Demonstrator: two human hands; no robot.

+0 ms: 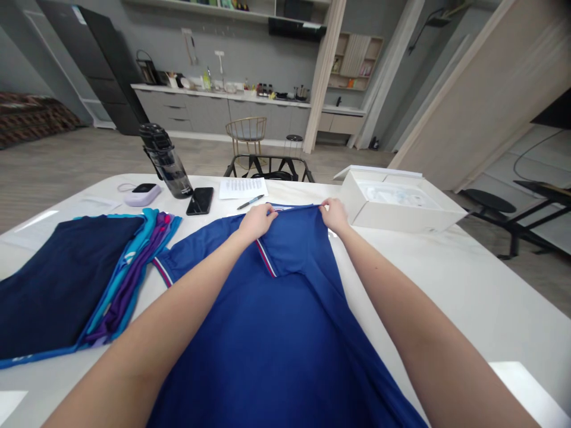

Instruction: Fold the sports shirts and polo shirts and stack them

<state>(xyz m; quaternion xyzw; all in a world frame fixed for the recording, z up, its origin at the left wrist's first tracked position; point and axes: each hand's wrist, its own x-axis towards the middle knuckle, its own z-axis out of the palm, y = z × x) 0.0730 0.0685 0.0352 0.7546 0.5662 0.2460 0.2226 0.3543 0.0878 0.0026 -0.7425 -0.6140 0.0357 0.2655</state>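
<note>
A blue short-sleeved shirt (285,333) lies spread on the white table, its lower end running out of view at the bottom. My left hand (257,221) pinches the shirt's far edge near the collar. At the shoulder corner, my right hand (333,215) grips the fabric between thumb and fingers. The right sleeve is folded inward over the body, and its cuff shows red and white stripes. On the other side, the left sleeve extends outward beneath my left forearm, with a matching striped cuff.
At left lies a stack of folded clothes (66,285) in navy, turquoise and purple. Beyond are a water bottle (172,172), a phone (200,201), a lilac device (143,195), a printed sheet (243,188) and a pen (250,202). An open white box (392,217) stands at the right.
</note>
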